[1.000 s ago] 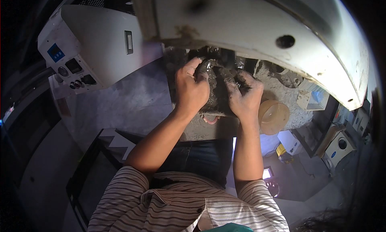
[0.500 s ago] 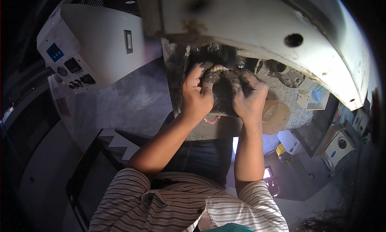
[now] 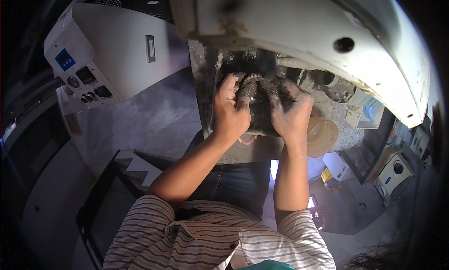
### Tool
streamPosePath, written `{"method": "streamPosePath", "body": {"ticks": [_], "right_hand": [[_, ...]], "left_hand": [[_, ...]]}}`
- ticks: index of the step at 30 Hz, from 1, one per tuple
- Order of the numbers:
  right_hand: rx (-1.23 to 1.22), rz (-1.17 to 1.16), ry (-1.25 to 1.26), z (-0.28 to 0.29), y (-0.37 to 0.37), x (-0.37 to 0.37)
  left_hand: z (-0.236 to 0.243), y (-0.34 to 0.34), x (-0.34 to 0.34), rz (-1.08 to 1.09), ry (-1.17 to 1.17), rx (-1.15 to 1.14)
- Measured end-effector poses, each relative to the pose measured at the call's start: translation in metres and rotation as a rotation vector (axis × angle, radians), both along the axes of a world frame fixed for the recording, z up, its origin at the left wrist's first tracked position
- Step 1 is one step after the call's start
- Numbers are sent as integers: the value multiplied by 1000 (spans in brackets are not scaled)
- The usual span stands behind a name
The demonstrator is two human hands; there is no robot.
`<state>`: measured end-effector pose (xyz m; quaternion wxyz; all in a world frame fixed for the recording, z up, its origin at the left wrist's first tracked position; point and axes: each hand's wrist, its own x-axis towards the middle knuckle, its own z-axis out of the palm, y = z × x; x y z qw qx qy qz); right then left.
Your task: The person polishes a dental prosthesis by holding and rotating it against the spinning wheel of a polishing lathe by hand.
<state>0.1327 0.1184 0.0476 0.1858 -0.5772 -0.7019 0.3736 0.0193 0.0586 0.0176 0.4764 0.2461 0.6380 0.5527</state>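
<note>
Both my hands grip a denture (image 3: 253, 77), its row of teeth smeared with dark wet paste. My left hand (image 3: 232, 106) pinches one end between thumb and fingers; my right hand (image 3: 291, 108) closes on the other end. Dark paste coats the fingers of both. Just beyond the denture is a dark, blurred round wheel (image 3: 266, 63), and the denture is at or close to its near side; contact cannot be made out. A second, pink denture (image 3: 248, 139) lies near the front of the grimy work surface, partly hidden behind my left wrist.
A pale machine hood (image 3: 290, 24) overhangs the work from above. Right of my right wrist stands a tan translucent cup (image 3: 322, 136). A white box-shaped machine (image 3: 121, 50) with dials stands at left. Farther right is a small box with a blue inside (image 3: 368, 115).
The denture has tilted or turned slightly in my fingers, and more dark paste covers its teeth. Both hands keep nearly the same place.
</note>
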Motion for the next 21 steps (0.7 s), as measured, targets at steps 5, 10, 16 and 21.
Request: {"method": "streamPosePath", "body": {"ticks": [5, 10, 16, 21], "right_hand": [[-143, -83, 48, 1, 3, 1], [10, 28, -8, 0, 0, 4], [-115, -37, 60, 2, 0, 4], [-50, 11, -24, -1, 0, 3]], "left_hand": [[4, -2, 3, 4, -85, -84], [4, -5, 4, -1, 25, -39], [-25, -4, -3, -26, 327, 220], [-19, -6, -1, -52, 163, 117]]}}
